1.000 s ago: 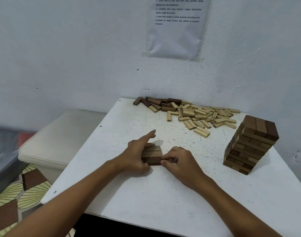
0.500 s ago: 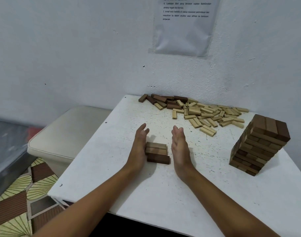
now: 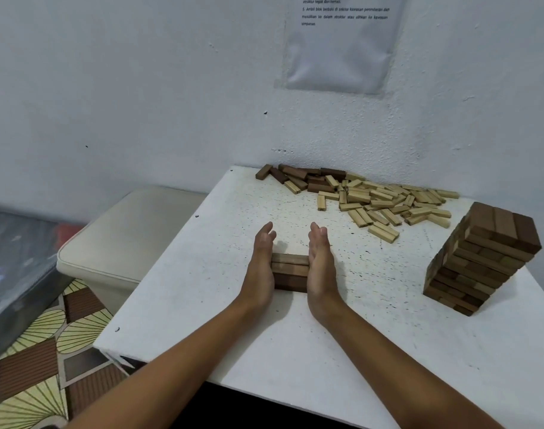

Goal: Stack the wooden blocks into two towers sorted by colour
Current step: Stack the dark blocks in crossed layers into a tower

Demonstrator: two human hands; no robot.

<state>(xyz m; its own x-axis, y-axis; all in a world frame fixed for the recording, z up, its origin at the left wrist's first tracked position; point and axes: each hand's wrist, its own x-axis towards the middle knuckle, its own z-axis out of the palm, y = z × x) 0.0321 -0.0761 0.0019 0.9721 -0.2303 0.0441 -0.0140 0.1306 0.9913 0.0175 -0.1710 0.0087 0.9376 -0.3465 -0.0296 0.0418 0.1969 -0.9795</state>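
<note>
Squaring a three-block row (image 3: 290,274) mid-table between flat left hand (image 3: 259,275) and right hand (image 3: 321,270), fingers straight, pressing its ends. Dark tower (image 3: 481,261) already raised at right; loose pile (image 3: 372,196), mostly pale, unsorted by the wall.

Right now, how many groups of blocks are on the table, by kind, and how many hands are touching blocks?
Tower: 1
Loose pile: 1
Small row between the hands: 1
Hands pressing the row, left hand and right hand: 2
Total: 3 block groups, 2 hands
</note>
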